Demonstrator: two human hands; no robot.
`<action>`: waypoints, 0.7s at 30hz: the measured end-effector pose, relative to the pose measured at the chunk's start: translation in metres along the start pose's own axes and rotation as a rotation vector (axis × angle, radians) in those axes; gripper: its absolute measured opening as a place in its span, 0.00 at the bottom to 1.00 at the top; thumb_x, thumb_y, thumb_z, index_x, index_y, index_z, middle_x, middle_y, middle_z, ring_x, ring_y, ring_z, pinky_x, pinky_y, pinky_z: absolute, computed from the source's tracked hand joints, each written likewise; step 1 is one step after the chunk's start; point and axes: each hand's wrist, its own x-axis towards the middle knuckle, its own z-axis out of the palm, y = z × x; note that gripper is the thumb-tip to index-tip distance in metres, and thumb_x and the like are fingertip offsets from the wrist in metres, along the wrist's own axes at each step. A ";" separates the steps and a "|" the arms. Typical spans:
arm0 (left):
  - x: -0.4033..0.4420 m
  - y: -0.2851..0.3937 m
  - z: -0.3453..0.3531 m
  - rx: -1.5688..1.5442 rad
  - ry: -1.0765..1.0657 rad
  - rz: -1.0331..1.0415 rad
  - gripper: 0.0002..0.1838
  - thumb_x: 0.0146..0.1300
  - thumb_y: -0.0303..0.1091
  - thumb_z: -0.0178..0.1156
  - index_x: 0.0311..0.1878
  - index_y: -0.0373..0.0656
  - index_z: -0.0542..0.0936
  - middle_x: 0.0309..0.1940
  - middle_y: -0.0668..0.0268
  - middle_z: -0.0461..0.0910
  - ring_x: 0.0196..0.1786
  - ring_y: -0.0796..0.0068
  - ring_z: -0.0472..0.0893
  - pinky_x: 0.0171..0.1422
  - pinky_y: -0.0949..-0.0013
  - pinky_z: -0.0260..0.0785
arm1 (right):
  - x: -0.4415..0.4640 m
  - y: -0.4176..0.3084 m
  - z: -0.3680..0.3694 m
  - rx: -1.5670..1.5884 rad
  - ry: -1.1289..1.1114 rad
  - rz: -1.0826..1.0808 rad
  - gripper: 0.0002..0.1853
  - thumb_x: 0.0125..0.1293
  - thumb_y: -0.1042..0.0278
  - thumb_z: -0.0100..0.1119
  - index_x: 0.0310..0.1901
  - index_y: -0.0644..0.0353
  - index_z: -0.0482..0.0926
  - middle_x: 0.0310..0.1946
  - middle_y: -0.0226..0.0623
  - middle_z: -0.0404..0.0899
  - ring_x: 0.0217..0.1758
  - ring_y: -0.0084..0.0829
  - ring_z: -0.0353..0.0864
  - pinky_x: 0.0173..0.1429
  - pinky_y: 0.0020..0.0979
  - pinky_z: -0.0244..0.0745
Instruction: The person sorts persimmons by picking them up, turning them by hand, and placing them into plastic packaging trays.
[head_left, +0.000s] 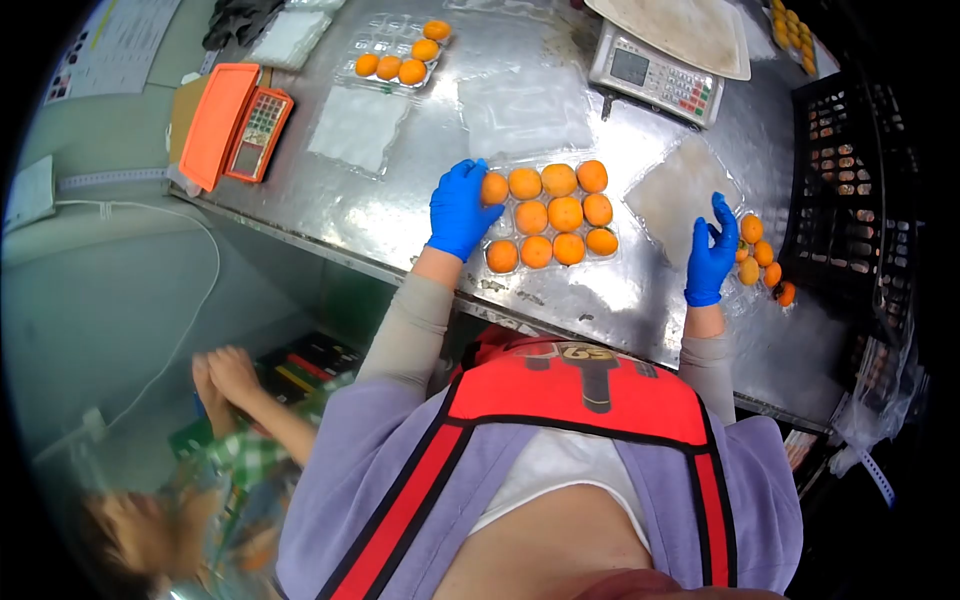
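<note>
My left hand (463, 212), in a blue glove, is at the left side of a clear plastic tray (551, 205) filled with rows of orange persimmons (565, 213). Its thumb and fingers close around the persimmon (495, 187) at the tray's far left corner; part of the tray edge is hidden behind the hand. My right hand (711, 255), also gloved in blue, is held to the right of the tray with thumb and fingers apart and nothing between them. Close beside it, several loose persimmons (749, 271) lie in a small group.
A second tray (390, 52), partly filled, stands at the back, near flat clear sheets or trays (355, 130). An orange scale (235, 125) is at left, a larger scale (655, 75) at back right. A black crate (850, 190) borders the right. Another person (235, 470) is at lower left.
</note>
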 end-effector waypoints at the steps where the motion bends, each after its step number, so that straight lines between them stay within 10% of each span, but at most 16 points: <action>1: 0.000 -0.003 0.000 0.001 0.003 -0.001 0.36 0.42 0.40 0.71 0.57 0.45 0.72 0.56 0.57 0.71 0.54 0.55 0.72 0.57 0.59 0.68 | -0.002 -0.005 0.005 0.036 -0.037 0.025 0.22 0.61 0.73 0.56 0.58 0.57 0.69 0.59 0.33 0.71 0.60 0.28 0.69 0.58 0.30 0.63; 21: -0.003 0.084 -0.060 -0.713 0.099 0.307 0.35 0.43 0.32 0.72 0.59 0.46 0.73 0.62 0.58 0.66 0.66 0.61 0.64 0.68 0.61 0.58 | -0.005 -0.144 0.087 0.852 -0.876 0.443 0.30 0.64 0.66 0.57 0.66 0.62 0.60 0.55 0.39 0.70 0.57 0.29 0.70 0.60 0.28 0.65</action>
